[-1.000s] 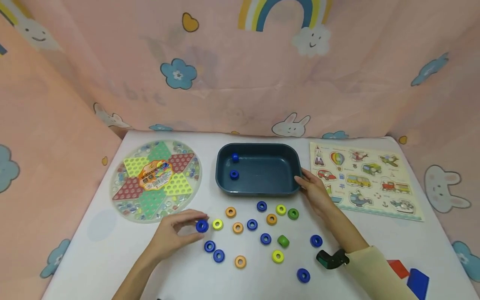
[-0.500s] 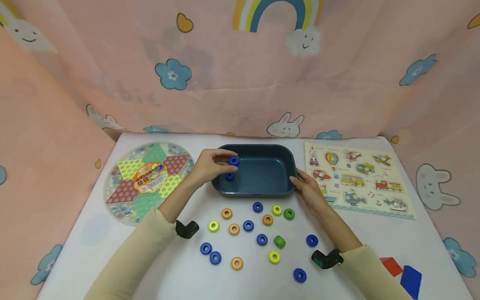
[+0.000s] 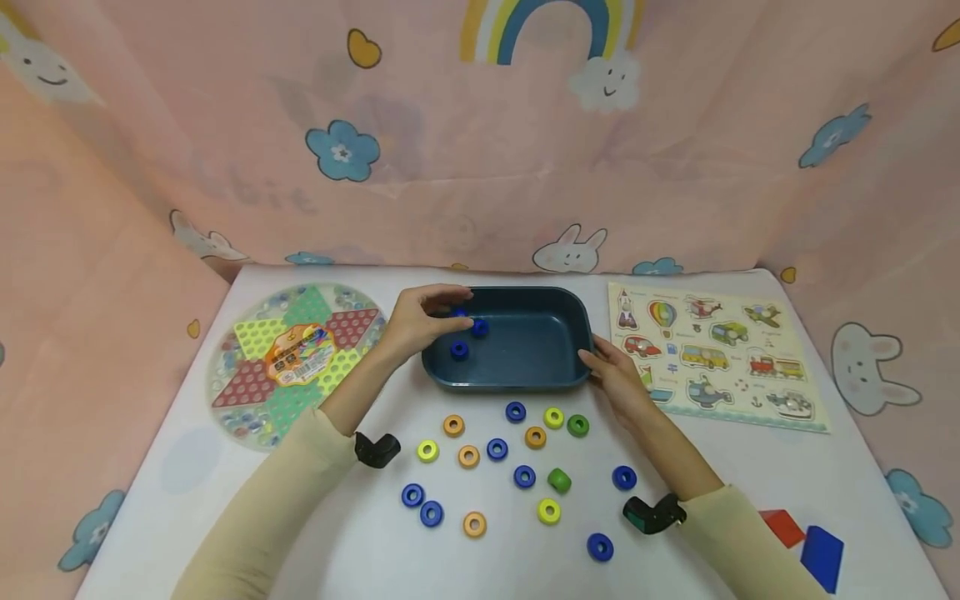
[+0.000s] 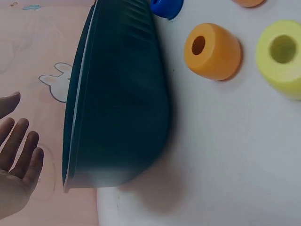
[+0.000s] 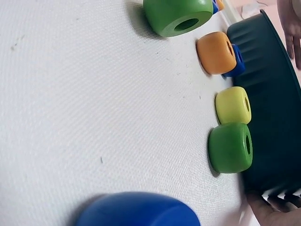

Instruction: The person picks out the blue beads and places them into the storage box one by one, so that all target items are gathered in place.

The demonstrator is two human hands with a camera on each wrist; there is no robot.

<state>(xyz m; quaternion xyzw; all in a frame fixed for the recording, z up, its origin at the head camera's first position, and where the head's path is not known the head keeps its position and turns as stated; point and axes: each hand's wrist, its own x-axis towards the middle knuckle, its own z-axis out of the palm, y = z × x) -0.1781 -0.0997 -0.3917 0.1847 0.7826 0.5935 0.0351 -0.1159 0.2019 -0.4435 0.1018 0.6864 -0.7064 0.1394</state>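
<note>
A dark blue-green tray (image 3: 517,382) stands at the back middle of the white table, with 3 blue ring beads (image 3: 459,350) at its left end. Over that end hovers my left hand (image 3: 420,321), thumb and fingers spread apart. One blue bead (image 3: 480,327) lies just beyond the thumb tip; another is partly hidden behind the hand. The left wrist view shows the hand (image 4: 19,165) with nothing between its fingers. My right hand (image 3: 622,379) grips the tray's right end, thumb at the rim and fingers around the outside, partly seen in the right wrist view.
In front of the tray lie several loose beads: blue (image 3: 497,450), orange (image 3: 474,524), yellow (image 3: 549,511) and green (image 3: 578,426). A round marble game board (image 3: 300,358) lies left, a picture puzzle board (image 3: 720,358) right. Red (image 3: 782,527) and blue blocks (image 3: 822,558) sit front right.
My left hand picked up a blue bead from the table's left side, carried it up to the tray and let it go there. The right hand has kept hold of the tray.
</note>
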